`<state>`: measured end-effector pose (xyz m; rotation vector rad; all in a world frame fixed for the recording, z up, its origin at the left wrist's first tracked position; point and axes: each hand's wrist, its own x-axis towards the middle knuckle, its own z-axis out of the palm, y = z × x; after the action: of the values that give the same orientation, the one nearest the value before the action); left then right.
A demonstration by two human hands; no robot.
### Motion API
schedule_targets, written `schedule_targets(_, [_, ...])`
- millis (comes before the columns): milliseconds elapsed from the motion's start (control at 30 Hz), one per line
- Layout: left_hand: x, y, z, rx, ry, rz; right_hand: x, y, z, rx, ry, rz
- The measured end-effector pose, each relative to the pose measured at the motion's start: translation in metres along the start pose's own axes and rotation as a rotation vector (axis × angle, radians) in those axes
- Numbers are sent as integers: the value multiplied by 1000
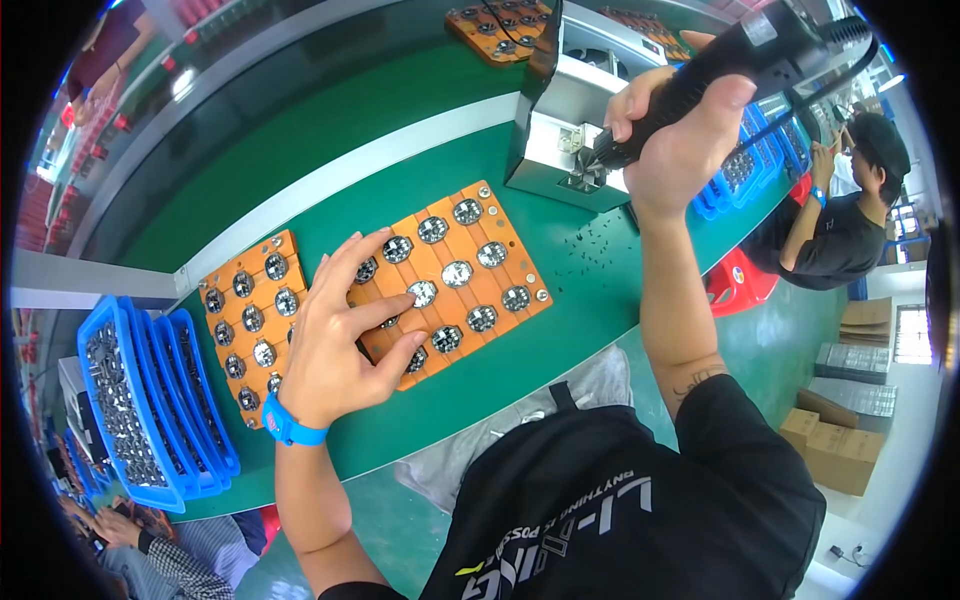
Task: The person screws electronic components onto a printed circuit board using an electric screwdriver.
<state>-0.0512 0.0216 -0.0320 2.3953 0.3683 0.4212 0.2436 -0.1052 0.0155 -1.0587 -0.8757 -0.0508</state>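
My right hand [685, 155] is wrapped around a black electric screwdriver [735, 65] with a cord at its rear end. Its tip is at the front of a silver and black box-shaped machine, apparently a screw feeder [548, 150]. My left hand [345, 335], with a blue wristband, lies with spread fingers over an orange fixture plate [440, 312]. One fingertip touches a round, silvery part [423, 292] seated in that plate. Rows of similar round parts fill the plate; my hand hides some of them. A second orange plate [236, 338] with the same parts lies left, partly under my hand.
Blue trays [150, 490] of small parts stand on edge at the left. Small dark bits [590, 245] are scattered on the green table [590, 300] below the machine. Another orange plate [490, 40] lies behind it. A co-worker [850, 220] sits at the right beside more blue trays [745, 175].
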Motion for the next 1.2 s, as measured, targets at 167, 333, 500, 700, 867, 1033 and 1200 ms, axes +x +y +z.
schedule_targets(167, [-3, 2, -4, 31, -3, 27, -1, -7, 6, -60, -8, 97])
schedule_targets(333, [-4, 0, -4, 48, -10, 47, -8, -12, 18, 52, -57, 213])
schedule_targets(500, [-6, -3, -6, 6, -8, 44, -42, -19, 65, 355, -187, 353])
schedule_targets(700, [-6, -9, -4, -78, 3, 12, -90, -12, 108, 203, -420, 371])
schedule_targets(867, [-9, -11, -2, -93, 17, 9, -100, -9, 113, 189, -462, 411])
schedule_targets(1033, [-10, -12, -1, -88, 19, 12, -102, -10, 114, 165, -471, 396])
schedule_targets(1200, [-10, -12, -1, -62, 23, 30, -101, -10, 113, 163, -492, 372])
